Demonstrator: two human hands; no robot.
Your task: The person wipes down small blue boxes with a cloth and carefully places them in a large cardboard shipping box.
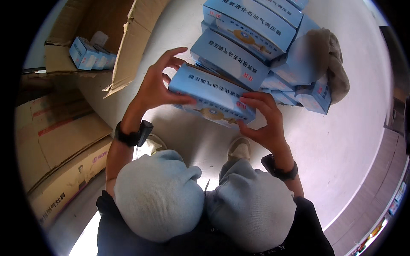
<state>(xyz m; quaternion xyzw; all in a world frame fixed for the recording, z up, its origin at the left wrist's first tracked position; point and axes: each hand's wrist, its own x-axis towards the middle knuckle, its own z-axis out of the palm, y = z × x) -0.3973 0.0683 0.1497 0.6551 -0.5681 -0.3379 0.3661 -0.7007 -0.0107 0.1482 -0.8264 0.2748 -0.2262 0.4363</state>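
Note:
Between my two hands is a long light-blue cardboard box [209, 91] with dark printing on top and a brass-coloured fitting pictured on its side. My left hand [159, 81] grips its left end, thumb across the front edge and fingers behind. At the right end, my right hand [265, 117] closes over it with the fingers on top and the thumb at the lower front. Just behind lies a second blue box [230, 57], close against the held one. Beyond that, more blue boxes [252, 27] are stacked. Whether the held box rests on anything is hidden.
An open brown carton [141, 30] with several small blue boxes [85, 55] inside stands at the far left. Closed cartons [64, 141] sit nearer on the left. A grey-brown cloth [337, 68] drapes over boxes at the right. My knees and shoes are below the held box.

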